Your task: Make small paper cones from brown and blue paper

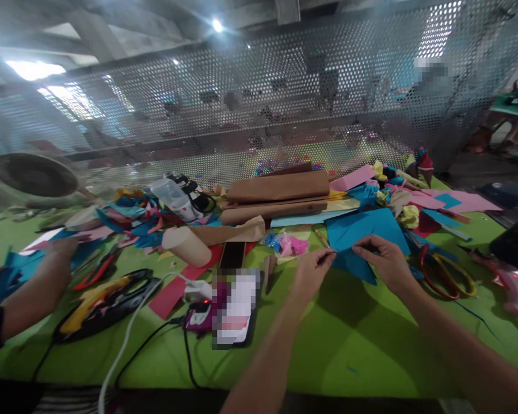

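A blue sheet of paper (362,233) lies on the green table (354,345), its near corner lifted off the surface. My left hand (313,270) pinches the sheet's left edge between thumb and fingers. My right hand (382,259) grips the same edge a little to the right, fingers curled over the paper. Both forearms reach in from the bottom of the view. The fold of paper under my right palm is hidden.
Another person's hand (60,253) rests on paper scraps at the left. Scissors (446,273) lie right of my hands, a pink glue gun (511,282) further right. Brown paper rolls (280,187), a phone (232,256), cables and coloured scraps crowd the far table. A perforated screen stands behind.
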A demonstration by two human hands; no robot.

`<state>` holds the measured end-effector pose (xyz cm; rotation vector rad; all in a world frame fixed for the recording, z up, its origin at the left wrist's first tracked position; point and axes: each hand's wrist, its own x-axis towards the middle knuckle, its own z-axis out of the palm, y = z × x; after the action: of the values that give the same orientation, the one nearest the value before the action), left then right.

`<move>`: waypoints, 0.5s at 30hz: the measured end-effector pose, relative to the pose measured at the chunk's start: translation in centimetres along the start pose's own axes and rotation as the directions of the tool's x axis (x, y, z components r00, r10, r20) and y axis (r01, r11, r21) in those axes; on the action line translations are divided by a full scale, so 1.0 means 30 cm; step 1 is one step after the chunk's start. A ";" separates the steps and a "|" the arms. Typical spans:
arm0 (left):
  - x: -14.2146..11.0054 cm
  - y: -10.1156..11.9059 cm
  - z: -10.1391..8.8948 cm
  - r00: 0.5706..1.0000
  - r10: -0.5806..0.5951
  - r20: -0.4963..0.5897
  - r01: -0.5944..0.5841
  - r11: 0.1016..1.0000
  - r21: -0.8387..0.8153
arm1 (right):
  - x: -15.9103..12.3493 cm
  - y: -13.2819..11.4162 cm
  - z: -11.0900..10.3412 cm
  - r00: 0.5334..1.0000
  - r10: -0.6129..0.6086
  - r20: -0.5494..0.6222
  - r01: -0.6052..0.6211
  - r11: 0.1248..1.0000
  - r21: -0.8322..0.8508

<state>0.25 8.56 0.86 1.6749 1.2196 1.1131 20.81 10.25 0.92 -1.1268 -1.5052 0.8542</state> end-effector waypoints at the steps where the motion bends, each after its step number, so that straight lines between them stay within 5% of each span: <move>1: -0.001 0.002 0.001 1.000 0.011 0.003 -0.011 1.000 0.002 | -0.002 -0.004 0.000 1.000 -0.007 0.009 0.007 1.000 -0.013; 9: -0.011 0.021 0.012 0.995 0.098 0.006 -0.098 0.993 0.067 | -0.023 -0.013 0.024 0.988 -0.073 0.134 0.084 0.994 -0.076; 15: -0.003 0.009 -0.010 0.996 0.070 -0.046 -0.067 0.996 0.064 | 0.003 -0.002 -0.018 1.000 0.021 -0.001 -0.021 1.000 0.007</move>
<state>0.03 8.42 1.19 1.7578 1.2464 1.1738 21.30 10.31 1.13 -1.1391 -1.4906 0.8728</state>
